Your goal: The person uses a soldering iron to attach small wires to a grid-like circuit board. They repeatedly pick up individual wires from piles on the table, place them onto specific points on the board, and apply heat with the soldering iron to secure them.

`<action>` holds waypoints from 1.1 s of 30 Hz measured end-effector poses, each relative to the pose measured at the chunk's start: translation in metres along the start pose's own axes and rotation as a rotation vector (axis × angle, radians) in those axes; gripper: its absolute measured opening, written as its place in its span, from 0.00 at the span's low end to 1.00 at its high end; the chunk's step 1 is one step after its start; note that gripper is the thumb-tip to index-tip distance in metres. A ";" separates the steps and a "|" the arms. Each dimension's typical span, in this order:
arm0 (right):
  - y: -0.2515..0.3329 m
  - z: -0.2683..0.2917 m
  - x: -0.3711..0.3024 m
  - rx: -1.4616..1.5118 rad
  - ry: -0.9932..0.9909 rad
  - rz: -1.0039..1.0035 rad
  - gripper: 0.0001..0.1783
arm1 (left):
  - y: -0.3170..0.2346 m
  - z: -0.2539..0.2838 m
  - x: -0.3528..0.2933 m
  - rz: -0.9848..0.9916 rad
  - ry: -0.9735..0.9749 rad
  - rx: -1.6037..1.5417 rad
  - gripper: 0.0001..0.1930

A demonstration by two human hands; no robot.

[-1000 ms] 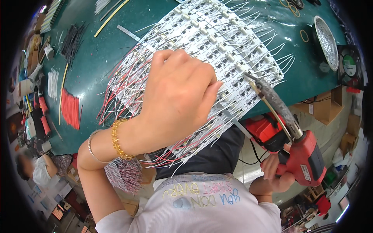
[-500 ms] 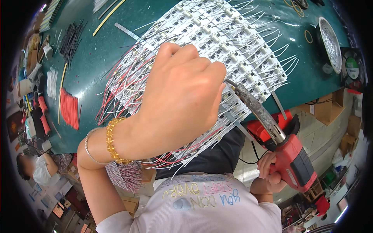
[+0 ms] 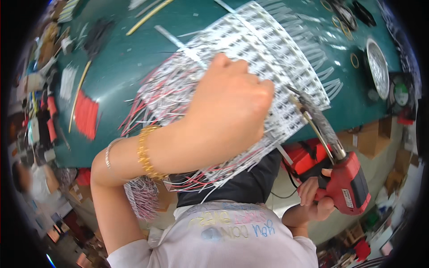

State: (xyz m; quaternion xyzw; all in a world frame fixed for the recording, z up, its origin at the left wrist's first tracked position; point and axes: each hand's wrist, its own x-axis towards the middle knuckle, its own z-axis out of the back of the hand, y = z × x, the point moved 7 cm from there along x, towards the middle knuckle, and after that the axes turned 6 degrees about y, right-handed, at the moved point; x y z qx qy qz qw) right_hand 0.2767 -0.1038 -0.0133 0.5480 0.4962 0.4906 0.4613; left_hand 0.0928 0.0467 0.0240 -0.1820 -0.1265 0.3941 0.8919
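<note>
My left hand [image 3: 230,111] is closed over a white panel of small circuit boards [image 3: 286,58], its fingertips hidden beneath it, so what they pinch cannot be seen. Red and white wires [image 3: 134,111] fan out from the panel's left side, and more white wires stick out along its far right edge. In my right hand [image 3: 315,198] is the red and black handle of a gun-shaped soldering iron [image 3: 351,183]. Its metal barrel slants up and left over the panel's right part, the tip a short way right of my left hand. The panel is smeared by motion.
Bundles of red wires [image 3: 86,116] and black wires [image 3: 98,35] lie at left beside a yellow stick [image 3: 79,96]. A metal bowl [image 3: 377,69] and a solder spool [image 3: 401,94] stand at far right. A red case [image 3: 308,158] sits beyond the table's near edge.
The view has shifted a little. The soldering iron's tip has moved right, away from my left hand, and a thin metal tube now shows along its barrel. My left hand stays closed.
</note>
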 end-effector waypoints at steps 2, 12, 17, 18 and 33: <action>-0.003 -0.005 0.002 0.078 0.017 0.057 0.40 | -0.004 0.003 -0.003 -0.032 -0.049 0.053 0.07; -0.010 0.006 -0.001 0.138 -0.156 0.039 0.31 | 0.217 0.140 -0.083 0.608 -0.194 0.908 0.09; -0.008 -0.001 0.003 0.157 -0.022 0.089 0.28 | 0.277 0.132 -0.096 0.595 -0.204 0.649 0.09; -0.007 0.000 0.004 0.155 -0.035 0.082 0.28 | 0.275 0.130 -0.093 0.557 -0.204 0.701 0.09; -0.010 0.007 -0.006 0.170 -0.111 0.076 0.30 | 0.164 0.126 -0.059 0.440 -0.432 -0.056 0.05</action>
